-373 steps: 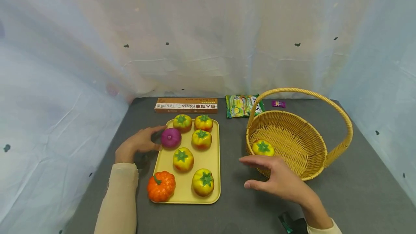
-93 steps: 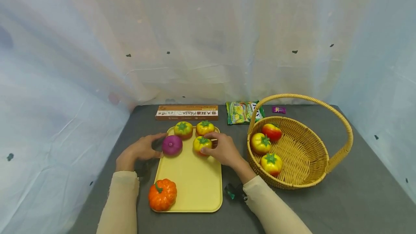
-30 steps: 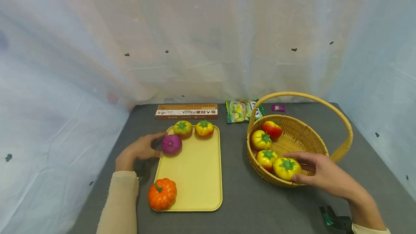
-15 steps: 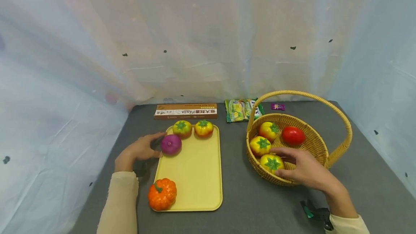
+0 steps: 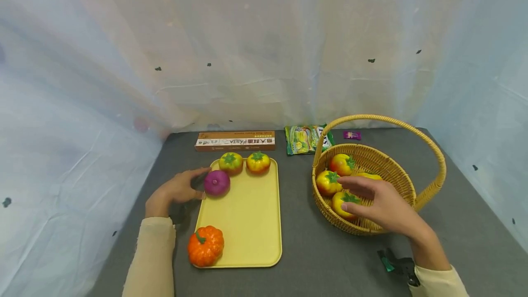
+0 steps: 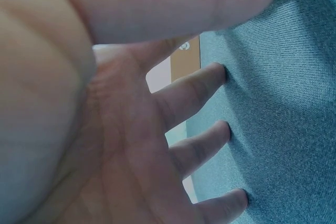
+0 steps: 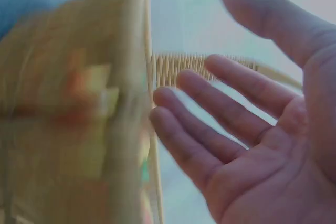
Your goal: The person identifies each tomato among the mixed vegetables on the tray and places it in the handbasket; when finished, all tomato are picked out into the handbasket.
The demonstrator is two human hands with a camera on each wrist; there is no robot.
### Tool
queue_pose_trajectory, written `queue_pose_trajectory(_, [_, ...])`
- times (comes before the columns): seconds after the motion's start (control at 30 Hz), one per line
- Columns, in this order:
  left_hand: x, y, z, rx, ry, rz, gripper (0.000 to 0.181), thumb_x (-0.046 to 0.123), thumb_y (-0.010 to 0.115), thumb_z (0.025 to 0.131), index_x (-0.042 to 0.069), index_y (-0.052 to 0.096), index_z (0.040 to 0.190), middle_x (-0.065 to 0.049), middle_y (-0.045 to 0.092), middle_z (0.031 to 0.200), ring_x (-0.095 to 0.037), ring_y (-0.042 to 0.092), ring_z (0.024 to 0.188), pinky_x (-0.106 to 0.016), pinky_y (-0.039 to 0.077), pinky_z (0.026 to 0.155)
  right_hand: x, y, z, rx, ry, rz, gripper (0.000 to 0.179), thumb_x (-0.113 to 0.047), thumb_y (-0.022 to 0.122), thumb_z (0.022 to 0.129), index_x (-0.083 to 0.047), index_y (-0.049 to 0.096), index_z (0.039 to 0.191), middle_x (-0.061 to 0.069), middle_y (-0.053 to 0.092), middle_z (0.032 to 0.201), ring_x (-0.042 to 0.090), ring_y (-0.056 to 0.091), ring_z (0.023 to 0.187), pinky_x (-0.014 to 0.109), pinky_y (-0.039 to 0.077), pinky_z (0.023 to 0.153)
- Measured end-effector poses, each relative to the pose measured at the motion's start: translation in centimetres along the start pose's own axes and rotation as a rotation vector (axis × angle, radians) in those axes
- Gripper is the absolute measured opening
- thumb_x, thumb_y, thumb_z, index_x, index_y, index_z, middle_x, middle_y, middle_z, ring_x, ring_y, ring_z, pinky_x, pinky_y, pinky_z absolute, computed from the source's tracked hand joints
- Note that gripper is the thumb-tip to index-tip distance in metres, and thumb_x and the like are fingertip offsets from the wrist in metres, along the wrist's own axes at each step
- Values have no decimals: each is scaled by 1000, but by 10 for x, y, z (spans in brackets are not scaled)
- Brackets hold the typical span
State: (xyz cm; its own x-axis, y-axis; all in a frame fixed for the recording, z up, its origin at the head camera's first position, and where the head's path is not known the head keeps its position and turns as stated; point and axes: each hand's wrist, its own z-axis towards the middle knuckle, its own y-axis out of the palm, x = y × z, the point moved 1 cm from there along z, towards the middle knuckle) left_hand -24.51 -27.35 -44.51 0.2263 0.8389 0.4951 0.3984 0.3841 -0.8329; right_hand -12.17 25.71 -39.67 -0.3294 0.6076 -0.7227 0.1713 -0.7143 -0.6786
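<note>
My left hand (image 5: pixel 177 190) rests at the left edge of the yellow tray (image 5: pixel 247 223), its thumb and fingers spread beside a purple, onion-like vegetable (image 5: pixel 217 183). In the left wrist view its fingertips (image 6: pixel 218 129) come down on the grey cloth. Over the wicker basket (image 5: pixel 406 180) my right hand (image 5: pixel 383 205) holds nothing, with fingers extended and thumb apart. Several yellow-red persimmon-like fruits with green leafy tops lie in the basket; the front one (image 5: pixel 343 205) is close to the thumb. Another yellow fruit (image 5: pixel 369 176) is partly hidden behind the hand.
Two more such fruits, a left one (image 5: pixel 231 163) and a right one (image 5: pixel 258 162), sit at the tray's far end. An orange pumpkin (image 5: pixel 206 246) occupies its near left corner. Behind stand a pasta box (image 5: pixel 235 141), a green snack bag (image 5: pixel 303 140) and a purple packet (image 5: pixel 352 135).
Fruits have passed from tray to basket over these frames. In the last second my right hand let one go there, and it rolled toward the basket's back. The left hand stayed put.
</note>
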Motion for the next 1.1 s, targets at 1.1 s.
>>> queue_pose_trajectory(1.1, [0, 0, -1, -2, -22, -6, 87, 19, 86, 89, 12, 47, 167, -30, 47, 166, -59, 43, 151, -79, 38, 119, -49, 140, 180, 188, -72, 366, 73, -38, 87, 95, -16, 60, 159, 8, 62, 161, 33, 58, 150, 62, 46, 123])
